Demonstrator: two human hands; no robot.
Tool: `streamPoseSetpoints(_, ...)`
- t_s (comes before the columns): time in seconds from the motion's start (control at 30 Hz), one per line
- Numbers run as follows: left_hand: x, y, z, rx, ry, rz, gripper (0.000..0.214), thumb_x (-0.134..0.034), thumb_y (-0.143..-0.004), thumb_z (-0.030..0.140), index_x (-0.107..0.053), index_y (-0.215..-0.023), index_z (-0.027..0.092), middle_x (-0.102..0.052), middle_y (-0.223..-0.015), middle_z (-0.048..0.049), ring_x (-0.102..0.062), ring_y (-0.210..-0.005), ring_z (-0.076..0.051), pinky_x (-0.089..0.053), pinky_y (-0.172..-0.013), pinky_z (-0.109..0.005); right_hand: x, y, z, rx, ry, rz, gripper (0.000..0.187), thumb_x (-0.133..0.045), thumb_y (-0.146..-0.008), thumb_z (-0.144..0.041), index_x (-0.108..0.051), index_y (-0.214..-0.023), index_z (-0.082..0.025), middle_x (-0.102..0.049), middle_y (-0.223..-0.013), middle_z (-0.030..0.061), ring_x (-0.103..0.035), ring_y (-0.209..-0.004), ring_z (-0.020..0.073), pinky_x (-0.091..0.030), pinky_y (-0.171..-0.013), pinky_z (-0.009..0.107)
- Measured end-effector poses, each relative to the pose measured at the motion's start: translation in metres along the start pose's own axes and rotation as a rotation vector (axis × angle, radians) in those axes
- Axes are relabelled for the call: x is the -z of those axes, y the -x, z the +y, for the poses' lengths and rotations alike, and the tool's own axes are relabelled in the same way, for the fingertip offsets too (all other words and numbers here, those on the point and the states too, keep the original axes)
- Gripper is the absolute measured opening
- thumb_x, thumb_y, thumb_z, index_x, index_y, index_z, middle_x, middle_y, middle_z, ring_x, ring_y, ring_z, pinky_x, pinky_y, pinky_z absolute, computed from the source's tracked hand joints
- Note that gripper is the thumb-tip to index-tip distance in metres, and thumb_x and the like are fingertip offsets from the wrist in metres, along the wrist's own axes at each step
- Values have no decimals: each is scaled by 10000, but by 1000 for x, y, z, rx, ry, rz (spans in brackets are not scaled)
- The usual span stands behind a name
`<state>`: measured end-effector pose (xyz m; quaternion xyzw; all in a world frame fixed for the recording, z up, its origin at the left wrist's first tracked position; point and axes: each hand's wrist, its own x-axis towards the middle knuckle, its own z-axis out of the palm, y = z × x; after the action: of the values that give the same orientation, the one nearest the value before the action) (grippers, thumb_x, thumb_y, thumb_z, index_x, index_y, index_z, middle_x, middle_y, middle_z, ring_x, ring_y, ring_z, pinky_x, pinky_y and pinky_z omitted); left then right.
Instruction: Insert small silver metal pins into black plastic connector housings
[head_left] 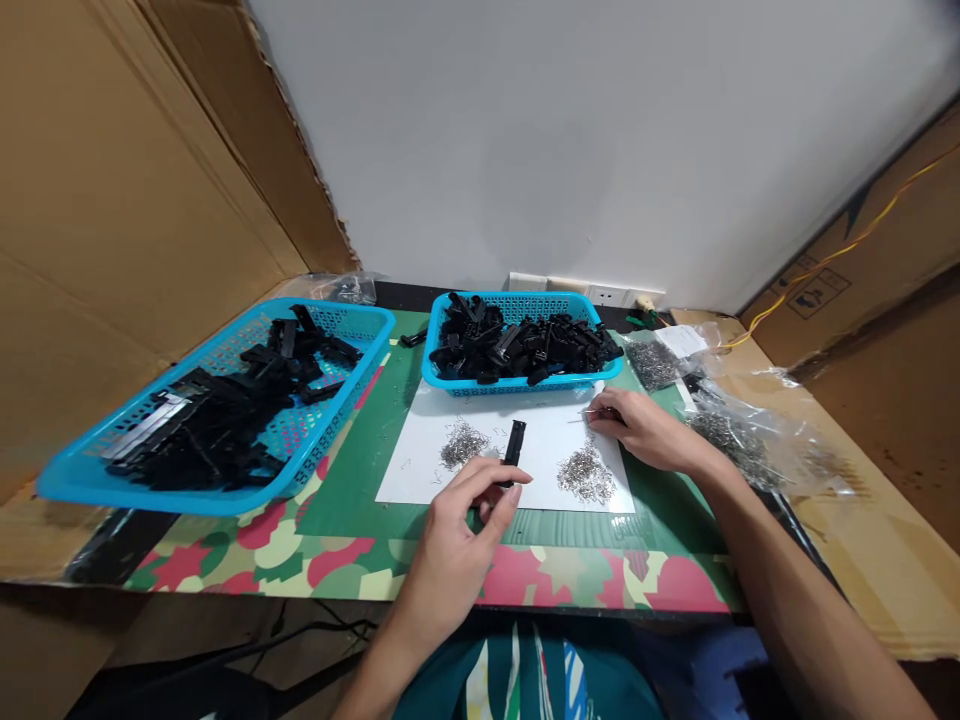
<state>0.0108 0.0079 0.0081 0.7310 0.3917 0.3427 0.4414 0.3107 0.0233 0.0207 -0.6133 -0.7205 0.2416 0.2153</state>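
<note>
My left hand pinches the near end of a slim black plastic part, which points away from me over a white sheet. My right hand rests on the sheet's far right corner, fingers pinched on a thin metal pin. Two small heaps of metal springs or pins lie on the sheet: one left of the black part, one right of it, just below my right hand.
A blue basket of black parts stands behind the sheet. A larger blue basket with black parts sits at the left. Clear bags of metal bits lie at the right. Cardboard walls flank both sides.
</note>
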Motion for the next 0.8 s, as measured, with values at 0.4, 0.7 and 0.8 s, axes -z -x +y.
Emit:
streamPoseSetpoints(0.4, -6, 2, 5, 22, 105, 77, 173, -670, -1015, 372, -736, -966, 220, -638, -965, -28, -582, -809, -163, -435, -692, -266, -27, 14, -70, 120, -561, -151, 247, -607, -1046, -429, -617, -945, -203, -567, -825, -4, -498, -718, 147, -423, -644, 271)
streamPoseSetpoints(0.7, -7, 4, 12, 92, 280, 20, 249, -569, -1065, 372, -630, -891, 204, -545, -794, 13, -532, -734, -149, -425, -688, -262, -51, 24, -85, 419, -175, 164, 107, -552, -1062, -222, -659, -1067, -226, -647, -917, 58, -592, -786, 185, -476, -678, 314)
streamPoseSetpoints(0.8, -7, 3, 14, 101, 317, 21, 245, -563, -1062, 358, -623, -886, 198, -565, -799, 6, -533, -729, -149, -430, -686, -264, -55, 32, -80, 656, 139, 408, 188, -563, -1025, -142, -707, -1109, -227, -573, -698, 20, -493, -597, 169, -355, -556, 341)
